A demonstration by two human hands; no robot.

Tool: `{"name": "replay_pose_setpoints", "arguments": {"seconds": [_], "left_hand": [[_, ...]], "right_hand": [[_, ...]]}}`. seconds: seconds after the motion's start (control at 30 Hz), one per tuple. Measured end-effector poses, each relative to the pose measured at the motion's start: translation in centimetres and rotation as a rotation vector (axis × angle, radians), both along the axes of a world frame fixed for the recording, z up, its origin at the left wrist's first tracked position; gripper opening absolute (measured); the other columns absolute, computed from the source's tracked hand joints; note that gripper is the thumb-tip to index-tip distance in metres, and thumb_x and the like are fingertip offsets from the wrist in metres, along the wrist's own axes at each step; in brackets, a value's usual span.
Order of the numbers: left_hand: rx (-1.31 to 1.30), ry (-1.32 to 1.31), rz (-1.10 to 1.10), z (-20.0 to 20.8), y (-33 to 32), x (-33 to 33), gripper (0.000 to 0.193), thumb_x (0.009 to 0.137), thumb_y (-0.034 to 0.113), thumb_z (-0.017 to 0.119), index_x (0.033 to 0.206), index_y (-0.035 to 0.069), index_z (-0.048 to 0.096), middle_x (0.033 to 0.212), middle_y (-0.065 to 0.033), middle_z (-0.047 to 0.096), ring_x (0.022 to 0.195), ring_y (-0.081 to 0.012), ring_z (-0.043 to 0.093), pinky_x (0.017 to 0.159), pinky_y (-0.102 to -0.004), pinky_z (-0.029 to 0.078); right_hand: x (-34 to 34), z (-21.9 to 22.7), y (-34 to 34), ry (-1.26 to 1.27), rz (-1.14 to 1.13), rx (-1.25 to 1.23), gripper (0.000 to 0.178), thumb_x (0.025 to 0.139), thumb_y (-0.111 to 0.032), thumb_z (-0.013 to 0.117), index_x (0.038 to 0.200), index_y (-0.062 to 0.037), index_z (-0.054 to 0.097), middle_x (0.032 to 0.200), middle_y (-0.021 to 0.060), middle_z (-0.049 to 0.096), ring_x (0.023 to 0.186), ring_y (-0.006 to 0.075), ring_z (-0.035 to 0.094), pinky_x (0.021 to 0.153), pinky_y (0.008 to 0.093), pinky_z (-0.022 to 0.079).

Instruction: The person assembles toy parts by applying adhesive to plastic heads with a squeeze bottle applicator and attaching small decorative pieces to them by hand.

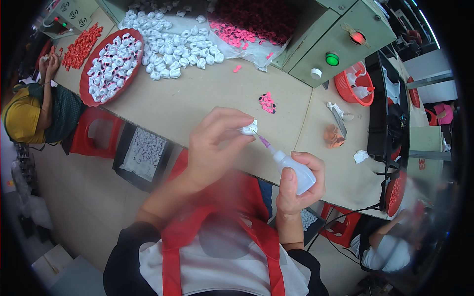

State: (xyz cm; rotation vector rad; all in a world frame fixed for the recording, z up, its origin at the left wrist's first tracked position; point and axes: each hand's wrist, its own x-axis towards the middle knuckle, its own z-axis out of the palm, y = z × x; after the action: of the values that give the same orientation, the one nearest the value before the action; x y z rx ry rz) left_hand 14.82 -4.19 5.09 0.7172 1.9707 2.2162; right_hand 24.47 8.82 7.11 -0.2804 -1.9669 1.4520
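Between the thumb and fingers of my left hand [217, 143] is a small white moulded piece [250, 129], held above the table's front part. My right hand [302, 185] is wrapped round a translucent squeeze bottle [296, 170] with a purple-based needle tip [265, 142]. The tip points up and left and meets the white piece, or lies very close to it. Beyond my hands a little heap of pink and black pieces [267, 102] lies on the tabletop [197, 93].
White pieces [182, 49] spread at the back, beside a red tray [89, 96] of white-and-dark pieces. Pink pieces [237, 34] lie under a green machine housing [340, 44]. A red basket [363, 96] holds bottles at right. Co-workers sit left [29, 111] and right [387, 251].
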Motion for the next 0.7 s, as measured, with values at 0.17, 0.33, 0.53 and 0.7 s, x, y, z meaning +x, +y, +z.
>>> {"name": "replay_pose_setpoints", "arguments": {"seconds": [0.17,0.33,0.53,0.7], "left_hand": [[0.035,-0.14,0.021,0.33,0.36,0.35,0.03,0.074,-0.016,0.058,0.102,-0.007,0.054,0.105,-0.013,0.052,0.096,-0.0195,0.058,0.083,-0.028,0.051],[0.038,-0.082,0.045,-0.3,0.37,0.11,0.029,0.073,-0.011,0.061,0.1,-0.003,0.058,0.103,-0.0105,0.055,0.092,-0.0185,0.06,0.079,-0.0285,0.052],[-0.006,-0.004,0.051,-0.38,-0.09,-0.32,0.028,0.073,-0.011,0.06,0.1,-0.002,0.059,0.103,-0.0102,0.055,0.091,-0.0178,0.06,0.079,-0.028,0.052],[0.016,-0.062,0.045,-0.39,-0.3,-0.49,0.027,0.074,-0.011,0.059,0.1,-0.002,0.058,0.102,-0.0103,0.055,0.093,-0.0167,0.059,0.081,-0.028,0.05]], "right_hand": [[-0.09,-0.13,0.24,-0.008,0.004,-0.005,0.028,0.076,-0.018,0.063,0.093,0.0025,0.055,0.087,0.0097,0.057,0.075,0.0129,0.053,0.067,0.0224,0.042],[-0.42,-0.18,0.21,-0.018,0.022,-0.003,0.026,0.075,-0.017,0.063,0.092,0.0025,0.055,0.086,0.0096,0.058,0.074,0.0125,0.053,0.067,0.0223,0.042],[-0.87,0.16,0.18,-0.022,0.092,0.093,0.026,0.075,-0.017,0.063,0.09,0.003,0.056,0.083,0.0091,0.059,0.07,0.0118,0.053,0.064,0.0218,0.042],[-0.89,0.34,0.19,-0.044,0.068,0.076,0.026,0.075,-0.018,0.063,0.09,0.003,0.056,0.082,0.0091,0.059,0.07,0.0116,0.053,0.063,0.0216,0.042]]}}
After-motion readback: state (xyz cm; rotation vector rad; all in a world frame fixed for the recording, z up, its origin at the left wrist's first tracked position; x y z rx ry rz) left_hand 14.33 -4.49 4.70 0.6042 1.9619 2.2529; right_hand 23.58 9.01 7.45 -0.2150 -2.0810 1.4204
